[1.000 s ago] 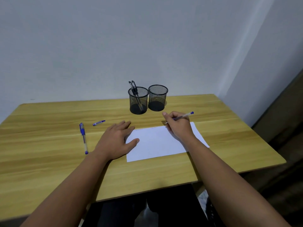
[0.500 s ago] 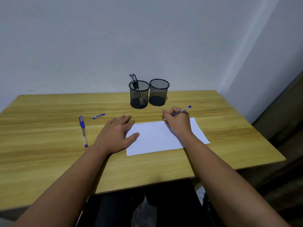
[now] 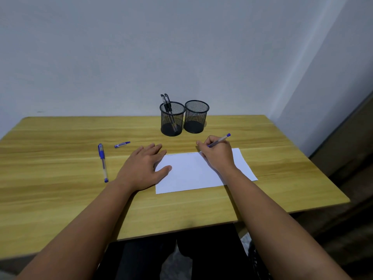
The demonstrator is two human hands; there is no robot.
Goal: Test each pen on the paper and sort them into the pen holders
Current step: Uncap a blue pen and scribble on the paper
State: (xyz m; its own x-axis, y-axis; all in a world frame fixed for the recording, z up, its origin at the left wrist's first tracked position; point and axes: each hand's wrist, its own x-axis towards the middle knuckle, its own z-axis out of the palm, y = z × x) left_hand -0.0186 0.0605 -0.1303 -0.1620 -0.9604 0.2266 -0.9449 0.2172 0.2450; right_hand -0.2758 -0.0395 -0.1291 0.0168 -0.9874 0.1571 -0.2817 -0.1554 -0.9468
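Observation:
A white sheet of paper [image 3: 193,174] lies on the wooden table. My right hand [image 3: 219,156] grips a thin blue-tipped pen [image 3: 221,140] with its point at the paper's far edge, next to faint marks. My left hand [image 3: 142,168] rests flat, fingers spread, on the paper's left edge. Two black mesh pen holders stand at the back: the left holder [image 3: 172,122] has two dark pens in it, the right holder [image 3: 196,117] looks empty. A blue pen [image 3: 103,161] and a blue pen cap [image 3: 122,144] lie on the table to the left.
The wooden table [image 3: 60,199] reaches a pale wall at the back. Its right edge drops to a dark floor. My dark-trousered legs show below the near edge.
The view has shifted slightly. My right hand stays at the paper's far edge with the pen, nudged a little to the right. My left hand has not moved.

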